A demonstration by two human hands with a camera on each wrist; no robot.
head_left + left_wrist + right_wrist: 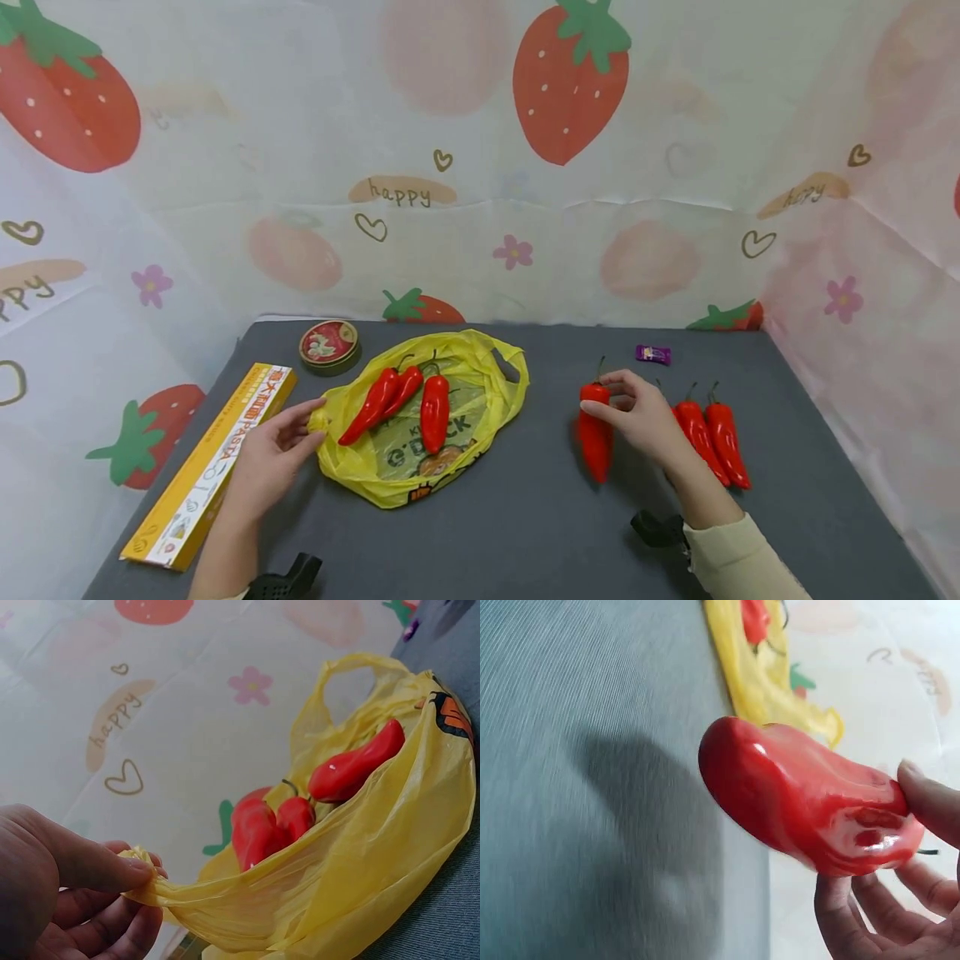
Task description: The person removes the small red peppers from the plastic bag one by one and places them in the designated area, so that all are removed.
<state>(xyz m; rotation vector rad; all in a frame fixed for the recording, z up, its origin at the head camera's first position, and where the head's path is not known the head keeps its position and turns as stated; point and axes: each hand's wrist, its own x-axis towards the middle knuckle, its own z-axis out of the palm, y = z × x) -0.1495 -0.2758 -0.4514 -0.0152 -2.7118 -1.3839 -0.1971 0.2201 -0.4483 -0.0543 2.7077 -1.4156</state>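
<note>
Right hand (637,412) pinches a red pepper (596,443) between thumb and fingers.

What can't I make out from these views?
- Head: exact count of loose peppers; right hand partly covers the group.
- Head: lettering on purple packet, too small.
- Left wrist: lower parts of bagged peppers, behind the yellow bag.
- Right wrist: most of the bag, beyond the top edge.

Head view: soft, even light. Left-wrist view: dim, backdrop (195,724) greyed. Right-wrist view: brighter; white glare on near red pepper (799,799), soft-edged dark shadow on grey tabletop (547,682).
</note>
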